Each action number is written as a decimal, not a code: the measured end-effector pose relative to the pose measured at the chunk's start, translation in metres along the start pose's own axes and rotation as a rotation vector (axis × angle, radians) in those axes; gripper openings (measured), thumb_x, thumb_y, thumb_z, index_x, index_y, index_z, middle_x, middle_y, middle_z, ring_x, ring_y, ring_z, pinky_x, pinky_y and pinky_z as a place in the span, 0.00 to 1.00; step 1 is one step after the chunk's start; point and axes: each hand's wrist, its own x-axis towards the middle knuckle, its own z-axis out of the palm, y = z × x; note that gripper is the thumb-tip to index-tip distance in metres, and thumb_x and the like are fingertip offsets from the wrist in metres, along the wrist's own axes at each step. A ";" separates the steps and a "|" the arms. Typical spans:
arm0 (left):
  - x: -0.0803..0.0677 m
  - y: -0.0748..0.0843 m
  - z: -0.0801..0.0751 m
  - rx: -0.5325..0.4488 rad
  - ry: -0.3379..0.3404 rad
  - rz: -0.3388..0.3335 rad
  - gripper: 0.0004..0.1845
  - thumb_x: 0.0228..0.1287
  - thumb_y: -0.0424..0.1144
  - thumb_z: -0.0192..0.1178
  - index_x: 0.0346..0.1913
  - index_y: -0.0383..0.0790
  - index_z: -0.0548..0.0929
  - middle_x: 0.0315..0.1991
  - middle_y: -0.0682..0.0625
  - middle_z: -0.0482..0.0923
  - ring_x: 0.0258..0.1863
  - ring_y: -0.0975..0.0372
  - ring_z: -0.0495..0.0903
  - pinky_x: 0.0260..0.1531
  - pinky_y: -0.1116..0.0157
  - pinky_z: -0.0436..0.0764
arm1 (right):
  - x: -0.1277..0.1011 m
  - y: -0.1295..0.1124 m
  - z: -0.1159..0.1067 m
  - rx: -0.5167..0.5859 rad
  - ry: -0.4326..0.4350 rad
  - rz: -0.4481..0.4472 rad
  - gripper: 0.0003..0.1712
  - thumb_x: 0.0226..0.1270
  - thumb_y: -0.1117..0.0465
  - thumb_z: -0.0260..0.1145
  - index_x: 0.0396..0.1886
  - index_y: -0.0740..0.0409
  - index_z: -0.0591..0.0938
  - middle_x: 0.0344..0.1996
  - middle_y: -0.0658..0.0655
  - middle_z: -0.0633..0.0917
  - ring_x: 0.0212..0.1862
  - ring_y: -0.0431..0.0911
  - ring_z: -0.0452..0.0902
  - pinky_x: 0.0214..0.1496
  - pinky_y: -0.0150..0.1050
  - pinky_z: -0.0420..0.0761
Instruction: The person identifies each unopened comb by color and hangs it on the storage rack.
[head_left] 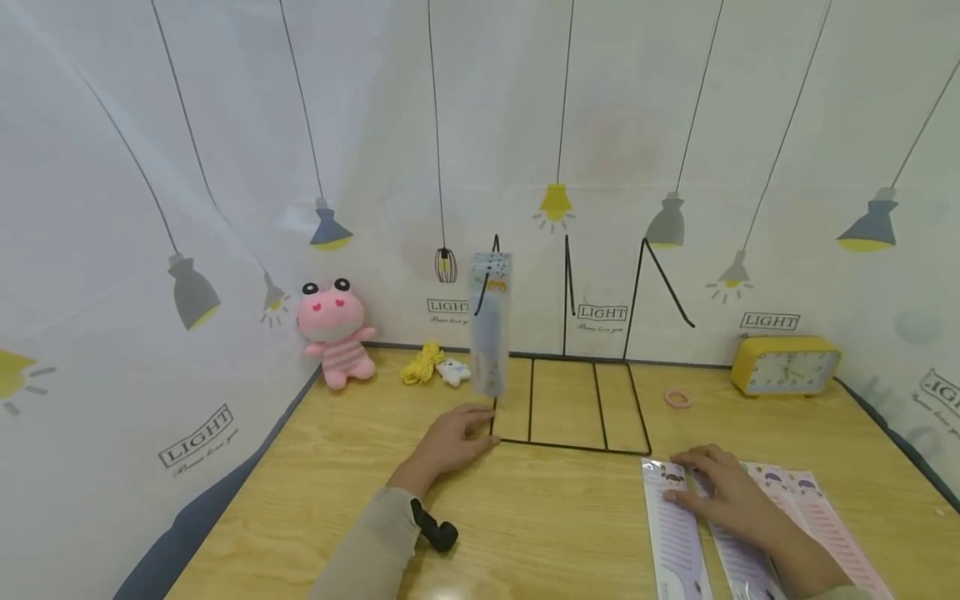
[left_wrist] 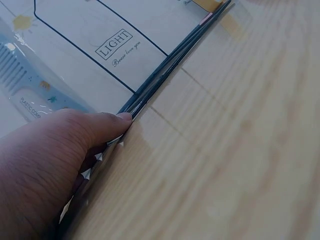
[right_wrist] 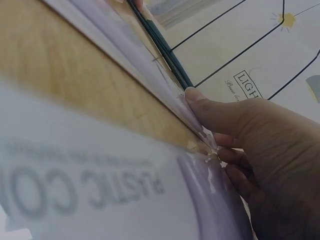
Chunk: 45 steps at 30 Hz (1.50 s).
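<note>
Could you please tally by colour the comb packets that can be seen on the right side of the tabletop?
Purple comb packets: 2
Pink comb packets: 2
Total: 4

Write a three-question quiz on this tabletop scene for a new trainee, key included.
1. Which packets are at the fingertips of the right hand?
A) blue
B) purple
C) pink

2. True or false: every hook of the black wire rack bears packets.

3. Fill the gap: in the head view, the pink ring lies between the black wire rack and the yellow ___.

Key:
1. B, the purple packets.
2. False; blue packets hang only on the leftmost hook.
3. clock.
</note>
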 end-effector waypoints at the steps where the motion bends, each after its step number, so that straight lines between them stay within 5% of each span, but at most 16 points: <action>1: 0.000 0.001 -0.001 0.001 0.000 0.000 0.30 0.70 0.58 0.60 0.71 0.51 0.75 0.71 0.54 0.70 0.71 0.52 0.66 0.70 0.49 0.66 | 0.001 0.000 -0.001 0.005 -0.007 0.008 0.31 0.58 0.45 0.78 0.54 0.60 0.84 0.49 0.57 0.80 0.53 0.58 0.75 0.53 0.63 0.76; 6: 0.002 0.001 -0.002 -0.005 -0.005 0.001 0.31 0.70 0.58 0.60 0.71 0.51 0.74 0.71 0.55 0.69 0.72 0.53 0.66 0.70 0.49 0.65 | 0.002 -0.003 -0.003 0.060 -0.038 0.072 0.32 0.58 0.45 0.78 0.53 0.62 0.81 0.50 0.58 0.79 0.55 0.59 0.73 0.56 0.62 0.74; 13: 0.001 0.001 0.000 -0.009 0.002 0.006 0.30 0.70 0.57 0.61 0.71 0.50 0.75 0.71 0.53 0.70 0.71 0.52 0.67 0.70 0.49 0.66 | 0.004 0.000 -0.001 0.150 -0.040 0.094 0.32 0.56 0.50 0.80 0.51 0.66 0.77 0.48 0.59 0.81 0.53 0.52 0.77 0.56 0.36 0.78; 24: 0.000 0.001 0.002 -0.008 0.012 0.022 0.30 0.70 0.57 0.61 0.71 0.50 0.75 0.70 0.54 0.70 0.71 0.52 0.67 0.70 0.49 0.66 | -0.002 -0.001 -0.001 0.116 -0.046 0.164 0.32 0.56 0.45 0.78 0.50 0.62 0.79 0.49 0.61 0.79 0.55 0.60 0.73 0.56 0.63 0.73; 34: 0.002 0.002 0.000 -0.002 0.010 0.022 0.31 0.70 0.58 0.60 0.71 0.51 0.74 0.71 0.55 0.70 0.71 0.53 0.66 0.71 0.49 0.65 | -0.003 0.000 -0.004 0.138 0.059 0.113 0.15 0.68 0.56 0.71 0.50 0.56 0.80 0.44 0.56 0.81 0.45 0.48 0.78 0.43 0.37 0.81; 39: 0.001 0.001 0.000 0.011 0.000 0.000 0.31 0.70 0.59 0.59 0.72 0.52 0.73 0.72 0.55 0.69 0.72 0.53 0.65 0.71 0.49 0.65 | -0.001 0.000 -0.006 0.179 0.096 0.194 0.16 0.72 0.51 0.67 0.52 0.54 0.81 0.45 0.55 0.86 0.46 0.49 0.84 0.45 0.33 0.82; 45: 0.001 -0.002 0.001 0.017 -0.008 0.003 0.31 0.71 0.60 0.59 0.72 0.52 0.74 0.72 0.54 0.68 0.72 0.52 0.65 0.70 0.49 0.65 | 0.001 0.000 -0.008 0.342 0.168 0.334 0.21 0.71 0.47 0.68 0.52 0.58 0.83 0.43 0.53 0.88 0.43 0.33 0.82 0.44 0.25 0.81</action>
